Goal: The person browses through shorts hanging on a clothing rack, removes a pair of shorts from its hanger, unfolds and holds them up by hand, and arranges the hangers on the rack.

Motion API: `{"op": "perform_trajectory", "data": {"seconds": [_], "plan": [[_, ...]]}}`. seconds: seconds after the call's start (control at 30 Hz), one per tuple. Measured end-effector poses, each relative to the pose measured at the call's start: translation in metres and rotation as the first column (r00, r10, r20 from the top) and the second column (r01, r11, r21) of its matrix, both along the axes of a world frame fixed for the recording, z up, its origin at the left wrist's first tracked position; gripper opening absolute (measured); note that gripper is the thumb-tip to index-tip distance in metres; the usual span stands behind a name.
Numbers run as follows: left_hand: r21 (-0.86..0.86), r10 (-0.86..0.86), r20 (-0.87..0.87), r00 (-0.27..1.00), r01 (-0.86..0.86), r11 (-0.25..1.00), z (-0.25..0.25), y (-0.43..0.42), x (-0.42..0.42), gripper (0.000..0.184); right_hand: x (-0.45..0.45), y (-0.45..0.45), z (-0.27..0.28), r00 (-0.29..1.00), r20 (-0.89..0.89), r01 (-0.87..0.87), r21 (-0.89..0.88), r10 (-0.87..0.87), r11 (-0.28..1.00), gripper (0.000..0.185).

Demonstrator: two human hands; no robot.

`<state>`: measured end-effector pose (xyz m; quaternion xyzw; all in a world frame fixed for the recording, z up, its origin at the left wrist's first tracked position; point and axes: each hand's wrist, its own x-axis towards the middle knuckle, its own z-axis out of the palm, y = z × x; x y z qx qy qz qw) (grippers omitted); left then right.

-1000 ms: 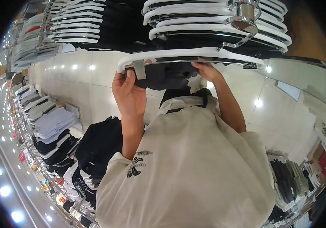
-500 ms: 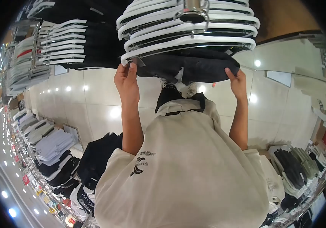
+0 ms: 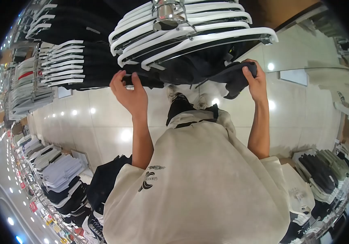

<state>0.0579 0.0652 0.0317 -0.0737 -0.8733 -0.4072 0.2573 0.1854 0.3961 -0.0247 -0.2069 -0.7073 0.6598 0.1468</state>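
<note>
Charcoal in colour, the dark garment [image 3: 232, 77] hung between the person's two hands, just below the long edge of the front white hanger [image 3: 211, 38]. That hanger stood foremost in a row of white hangers [image 3: 142, 27] gathered by the rounded end of a chrome rail [image 3: 165, 22], and it slanted so that its right end sat higher in view than its left.

The right hand [image 3: 256, 79] was closed on the garment's right end, thumb on the near side, pinching the cloth below the hanger's right end. The left hand [image 3: 130, 91] had its fingers and thumb spread loosely near the garment's left end; whether it bore any of the cloth's weight could not be told. Between the hands the material sagged and creased, and a corner drooped by the right hand over the pale floor [image 3: 113, 101].

Judged from how things lay, the handling was partway through. At the hanger's right end the metal clip [image 3: 267, 39] looked bare, with the garment apart from it. At the left end the other clip [image 3: 156, 66] sat just above the cloth, and it was unclear whether it gripped any. So garment and front hanger were neither fully fastened together nor plainly separated, and the cloth was neither flat nor straightened along the hanger's lower edge.
</note>
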Motion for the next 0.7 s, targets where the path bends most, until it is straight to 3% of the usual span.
{"op": "perform_trajectory", "data": {"seconds": [0.03,0.07,0.13,0.2,0.3,0.4,0.5,0.6,0.63,0.67,0.7], "plan": [[-0.029,0.007,-0.165,0.986,-0.012,1.000,0.012,0.013,0.006,0.022,0.002,0.003,-0.001,1.000,-0.017,0.021,0.032,-0.021,0.999,0.026],[-0.124,-0.113,-0.268,0.957,0.082,0.989,0.023,0.022,0.013,0.025,0.005,0.006,-0.003,0.999,-0.035,0.043,0.066,-0.041,0.997,0.025],[-0.168,-0.405,-0.315,0.858,0.370,0.914,0.036,0.051,0.026,0.032,0.009,0.010,-0.002,0.990,-0.116,0.101,0.201,-0.079,0.974,0.023],[-0.224,-0.552,-0.361,0.752,0.505,0.834,0.038,0.087,0.027,0.045,0.006,0.008,-0.001,0.964,-0.248,0.187,0.382,-0.094,0.905,0.023],[-0.178,-0.502,-0.350,0.791,0.470,0.865,0.029,0.129,0.014,0.054,0.019,0.007,0.015,0.997,-0.012,0.077,0.041,-0.077,0.996,0.023],[-0.220,-0.493,-0.358,0.793,0.441,0.870,0.022,0.140,0.002,0.053,0.027,0.005,0.034,0.990,0.093,0.093,0.105,-0.103,0.990,0.023],[-0.345,-0.503,-0.295,0.812,0.400,0.849,0.019,0.132,-0.008,0.053,0.036,0.010,0.037,0.984,-0.002,0.177,0.035,-0.177,0.984,0.020],[-0.272,-0.534,-0.255,0.806,0.470,0.840,0.020,0.126,-0.016,0.048,0.041,0.012,0.037,0.987,-0.071,0.143,-0.014,-0.144,0.990,0.022],[-0.253,-0.549,-0.228,0.804,0.495,0.831,0.022,0.122,-0.019,0.049,0.042,0.012,0.035,0.993,-0.062,0.105,0.065,-0.101,0.992,0.023],[-0.315,-0.596,-0.298,0.746,0.513,0.799,0.024,0.120,-0.025,0.054,0.043,0.013,0.033,0.997,-0.050,0.063,0.144,-0.056,0.988,0.023],[-0.378,-0.631,-0.255,0.733,0.525,0.763,0.025,0.115,-0.027,0.061,0.041,0.012,0.034,0.999,-0.037,0.019,0.222,-0.011,0.975,0.024]]}}
